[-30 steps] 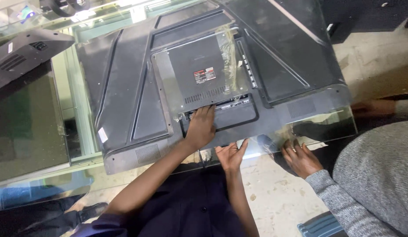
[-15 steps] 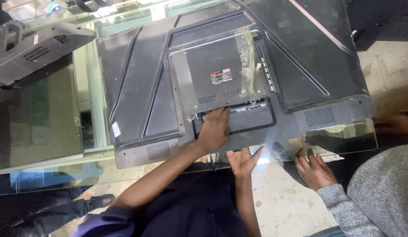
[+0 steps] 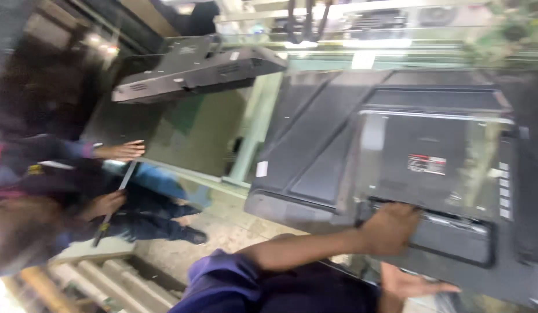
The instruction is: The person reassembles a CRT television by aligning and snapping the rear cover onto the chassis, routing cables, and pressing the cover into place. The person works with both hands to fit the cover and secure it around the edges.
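Landmark: I take the large black television back panel (image 3: pixel 350 145), lying face down on the glass-topped bench (image 3: pixel 251 139), as my reference.
Left hand: my left hand (image 3: pixel 390 227) rests on the panel's lower middle, fingers curled into the recessed slot just below the square central cover (image 3: pixel 431 156); it is closed over the recess edge.
Right hand: my right hand (image 3: pixel 416 285) sits just below the panel's near edge, palm up and fingers spread, open and gripping nothing; I cannot tell whether it touches the panel.
Panel position: it fills the right half of my view, its near-left corner overhanging the bench edge.
Label: a small red and white sticker (image 3: pixel 426 164) sits on the central cover, above my left hand.
Second set: another black monitor (image 3: pixel 193 72) lies tilted, well to the upper left of the panel.
Other person: far left of the panel, a co-worker's hand (image 3: pixel 121 150) rests flat on the bench, and a second hand (image 3: pixel 104 204) holds a long thin tool (image 3: pixel 115 200).
View: blurred, so fine detail is lost.
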